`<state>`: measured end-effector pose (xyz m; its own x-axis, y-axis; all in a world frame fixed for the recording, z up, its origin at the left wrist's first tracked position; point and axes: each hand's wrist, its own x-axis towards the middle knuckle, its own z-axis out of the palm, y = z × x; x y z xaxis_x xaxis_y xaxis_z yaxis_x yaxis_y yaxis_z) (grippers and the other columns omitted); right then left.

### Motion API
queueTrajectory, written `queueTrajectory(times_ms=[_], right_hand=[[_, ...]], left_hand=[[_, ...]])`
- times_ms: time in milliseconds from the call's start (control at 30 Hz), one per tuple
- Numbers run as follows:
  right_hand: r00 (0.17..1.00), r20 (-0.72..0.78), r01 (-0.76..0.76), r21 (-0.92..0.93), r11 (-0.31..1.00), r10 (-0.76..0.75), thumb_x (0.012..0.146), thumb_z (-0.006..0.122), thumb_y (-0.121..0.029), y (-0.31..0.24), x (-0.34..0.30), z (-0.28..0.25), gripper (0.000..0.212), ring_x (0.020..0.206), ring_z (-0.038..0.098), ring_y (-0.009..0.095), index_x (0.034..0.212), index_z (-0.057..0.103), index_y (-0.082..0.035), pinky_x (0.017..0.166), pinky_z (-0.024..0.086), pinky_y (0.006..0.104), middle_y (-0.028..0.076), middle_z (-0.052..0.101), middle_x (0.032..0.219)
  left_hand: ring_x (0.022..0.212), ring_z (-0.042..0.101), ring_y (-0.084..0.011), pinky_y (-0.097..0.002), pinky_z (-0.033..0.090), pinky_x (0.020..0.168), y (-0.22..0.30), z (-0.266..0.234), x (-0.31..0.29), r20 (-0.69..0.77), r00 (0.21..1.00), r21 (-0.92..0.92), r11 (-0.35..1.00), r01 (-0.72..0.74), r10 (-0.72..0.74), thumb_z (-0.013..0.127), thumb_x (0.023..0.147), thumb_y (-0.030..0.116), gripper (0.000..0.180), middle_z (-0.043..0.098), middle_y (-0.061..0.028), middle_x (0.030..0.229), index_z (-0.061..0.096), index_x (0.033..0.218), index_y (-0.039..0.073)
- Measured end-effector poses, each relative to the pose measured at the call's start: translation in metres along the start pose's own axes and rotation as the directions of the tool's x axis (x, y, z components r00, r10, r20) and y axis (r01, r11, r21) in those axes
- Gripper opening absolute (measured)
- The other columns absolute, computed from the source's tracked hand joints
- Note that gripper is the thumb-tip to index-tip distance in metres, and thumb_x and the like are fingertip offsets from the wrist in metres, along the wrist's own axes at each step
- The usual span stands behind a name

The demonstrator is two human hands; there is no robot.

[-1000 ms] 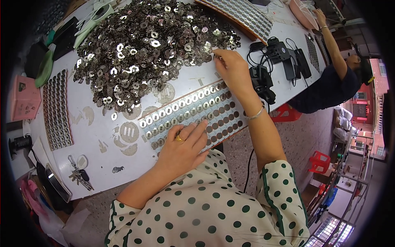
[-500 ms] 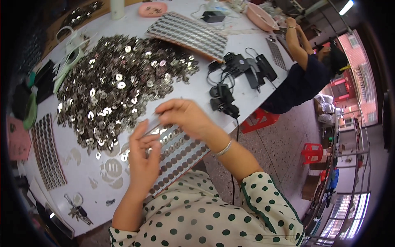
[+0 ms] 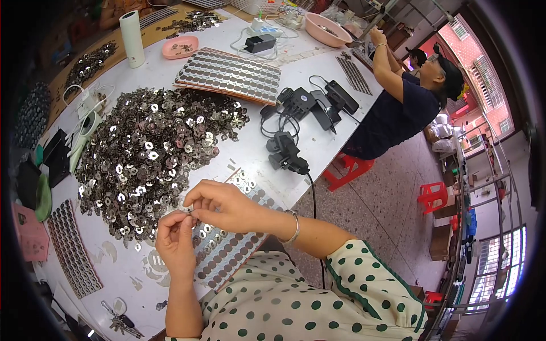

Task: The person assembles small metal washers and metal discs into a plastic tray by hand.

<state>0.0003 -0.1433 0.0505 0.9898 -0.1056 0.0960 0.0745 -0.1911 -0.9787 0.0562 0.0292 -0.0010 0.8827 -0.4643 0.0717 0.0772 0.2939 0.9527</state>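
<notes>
2 hands meet above the dotted sheet point(image 3: 227, 250) on the bench point(image 3: 318, 142): your left hand point(image 3: 177, 241) and right hand point(image 3: 224, 204) together pinch 1 small metal washer point(image 3: 187, 209) between fingertips, just beside the big washer pile point(image 3: 148, 153).

pinched piece point(image 3: 186, 209) perhaps washer, fingers point(image 3: 196, 200) covering

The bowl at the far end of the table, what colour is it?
Pink; the bowl shows in the head view.
</notes>
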Motion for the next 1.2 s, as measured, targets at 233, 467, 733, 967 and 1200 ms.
queueTrajectory(times_ms=[233,467,733,967,1200], right_hand=[[0.921,0.206,-0.39,0.492,0.778,0.331,0.098,0.064,-0.006,0.012,-0.008,-0.012,0.021,0.077,0.068,0.012,0.117,0.068,0.002,0.07,0.058,0.0255,0.007,0.069,0.092],[0.931,0.036,-0.333,0.492,0.804,0.364,0.096,0.067,-0.003,0.005,-0.028,-0.008,0.025,0.081,0.068,0.013,0.12,0.066,0.004,0.072,0.059,0.0252,0.007,0.071,0.094],[0.969,-0.041,-0.217,0.333,0.918,0.244,0.096,0.067,-0.003,0.01,-0.031,-0.007,0.027,0.081,0.066,0.011,0.123,0.065,0.002,0.068,0.058,0.0244,0.006,0.067,0.099],[0.991,-0.123,-0.042,0.137,0.99,0.059,0.097,0.059,0.0,0.002,-0.027,0.001,0.027,0.078,0.065,0.009,0.123,0.067,-0.002,0.066,0.054,0.0231,0.004,0.063,0.097],[0.999,-0.004,0.036,0.003,0.999,-0.036,0.092,0.055,0.007,0.004,-0.026,-0.01,0.026,0.075,0.067,0.012,0.115,0.068,0.005,0.067,0.06,0.0264,0.009,0.061,0.1]], left_hand=[[0.088,0.062,-0.0107,-0.0242,0.052,0.082,0.009,-0.003,-0.006,0.093,0.991,-0.045,0.994,0.105,-0.1,0.06,0.098,-0.003,0.018,0.063,-0.0069,0.108,0.055,0.115,0.0],[0.093,0.064,-0.0107,-0.0246,0.052,0.082,0.003,0.008,-0.01,0.108,0.991,-0.02,0.996,0.087,-0.084,0.062,0.099,0.002,0.02,0.063,-0.007,0.109,0.058,0.118,0.0],[0.097,0.066,-0.0114,-0.0255,0.055,0.089,0.007,0.007,-0.006,0.182,0.965,-0.172,0.96,0.221,-0.19,0.06,0.1,0.001,0.012,0.065,-0.0076,0.104,0.058,0.112,0.0],[0.09,0.067,-0.0129,-0.0284,0.058,0.082,0.005,0.004,-0.009,0.184,0.983,-0.005,1.0,0.008,-0.007,0.062,0.098,-0.001,0.012,0.066,-0.0096,0.105,0.059,0.11,0.0],[0.093,0.067,-0.0137,-0.0301,0.058,0.087,-0.001,-0.001,-0.012,0.259,0.949,-0.172,0.958,0.231,-0.182,0.065,0.098,0.003,0.012,0.066,-0.0068,0.106,0.062,0.109,0.002]])
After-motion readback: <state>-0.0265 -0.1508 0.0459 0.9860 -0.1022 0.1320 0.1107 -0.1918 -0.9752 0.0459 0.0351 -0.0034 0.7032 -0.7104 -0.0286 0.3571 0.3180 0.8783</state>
